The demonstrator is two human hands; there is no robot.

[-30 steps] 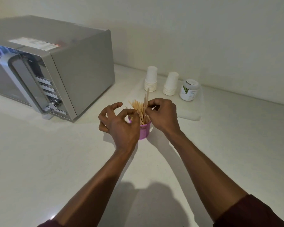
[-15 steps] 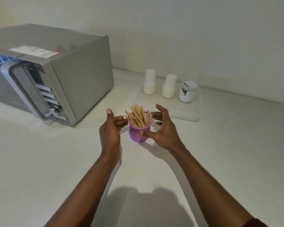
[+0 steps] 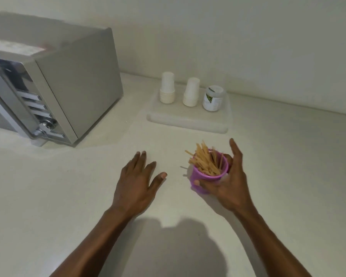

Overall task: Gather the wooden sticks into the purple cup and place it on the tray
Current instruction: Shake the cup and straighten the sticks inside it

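Note:
The purple cup (image 3: 201, 175) is full of wooden sticks (image 3: 205, 161) that fan out to the upper left. My right hand (image 3: 228, 182) grips the cup from its right side, thumb across the front, and holds it tilted just above the white counter. My left hand (image 3: 137, 180) hovers flat over the counter to the left of the cup, fingers spread and holding nothing. The white tray (image 3: 188, 121) lies farther back, beyond the cup.
Two stacks of white paper cups (image 3: 167, 87) and a white jar (image 3: 213, 98) stand along the tray's far side. A silver microwave (image 3: 54, 80) sits at the left. The wall runs close behind the tray.
My right hand has closed around the cup and lifted it, tilted, to the right. My left hand has let go, drawn back to the left and flattened out.

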